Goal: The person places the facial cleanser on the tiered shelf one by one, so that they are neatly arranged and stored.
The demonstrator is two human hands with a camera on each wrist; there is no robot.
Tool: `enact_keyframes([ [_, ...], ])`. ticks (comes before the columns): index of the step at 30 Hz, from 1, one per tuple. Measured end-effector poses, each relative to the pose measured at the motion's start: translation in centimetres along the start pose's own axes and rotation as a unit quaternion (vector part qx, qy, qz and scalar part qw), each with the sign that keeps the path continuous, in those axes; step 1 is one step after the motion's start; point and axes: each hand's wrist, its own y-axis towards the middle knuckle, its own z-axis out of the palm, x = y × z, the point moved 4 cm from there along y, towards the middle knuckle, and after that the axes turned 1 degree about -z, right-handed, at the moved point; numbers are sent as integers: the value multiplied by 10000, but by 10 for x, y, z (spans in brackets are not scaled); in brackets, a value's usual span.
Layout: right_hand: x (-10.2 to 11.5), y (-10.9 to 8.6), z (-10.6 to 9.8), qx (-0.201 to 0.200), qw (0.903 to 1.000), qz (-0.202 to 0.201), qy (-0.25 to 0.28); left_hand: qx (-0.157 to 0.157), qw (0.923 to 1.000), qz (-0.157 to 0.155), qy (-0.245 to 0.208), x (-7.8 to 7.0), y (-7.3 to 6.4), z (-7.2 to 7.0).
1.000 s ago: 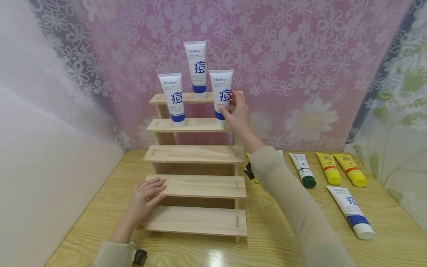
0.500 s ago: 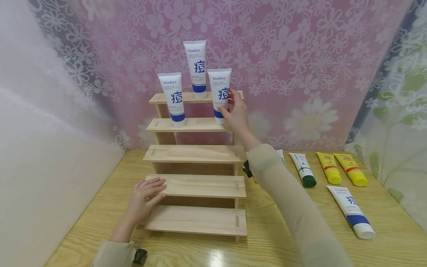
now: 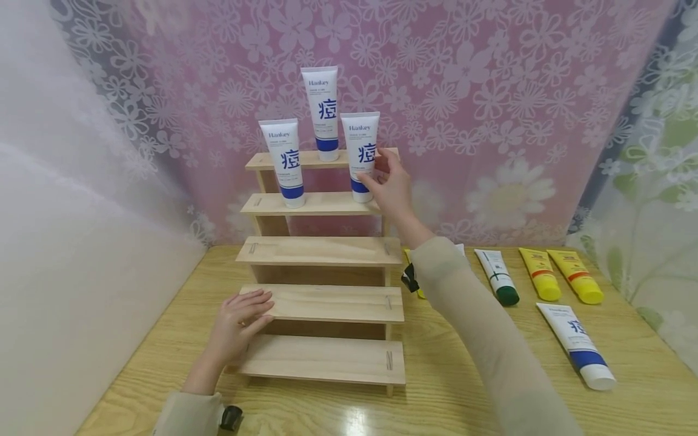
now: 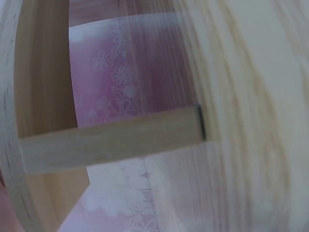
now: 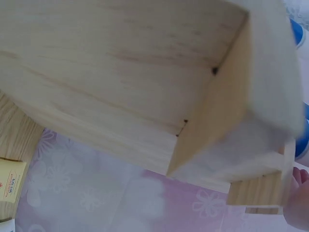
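A white squeeze tube (image 3: 360, 151) with a blue band and white cap stands cap-down on the second shelf from the top of a stepped wooden stand (image 3: 319, 250). My right hand (image 3: 394, 181) pinches its right edge, thumb on the front and fingers behind. In the right wrist view, part of that hand (image 5: 298, 205) shows at the right edge. A matching tube (image 3: 282, 160) stands at the left of the same shelf, another tube (image 3: 322, 112) on the top shelf. My left hand (image 3: 237, 321) rests with fingers extended on the left end of the second-lowest shelf.
Right of the stand lie a white-and-blue tube (image 3: 577, 345), two yellow tubes (image 3: 540, 272) and a white tube with a green cap (image 3: 497, 275). More tubes are partly hidden behind my right sleeve (image 3: 469, 309). A flowered pink backdrop (image 3: 463, 121) hangs behind the wooden table (image 3: 180, 321).
The tube in my right hand has shifted slightly back and left on its shelf. My left hand stays in place on the stand.
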Motion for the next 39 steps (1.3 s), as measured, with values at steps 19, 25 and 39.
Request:
enact_keyframes([
  [19, -2, -39, -41, 741, 9965, -302, -234, -47, 9999, -25, -90, 0, 0, 0],
  [25, -1, -64, -58, 1149, 9915, -459, -391, -58, 10000, -13, -60, 3, -1, 1],
  [39, -11, -110, -97, 1598, 9767, -875, -1133, -170, 9997, 103, -115, -3, 0, 0],
])
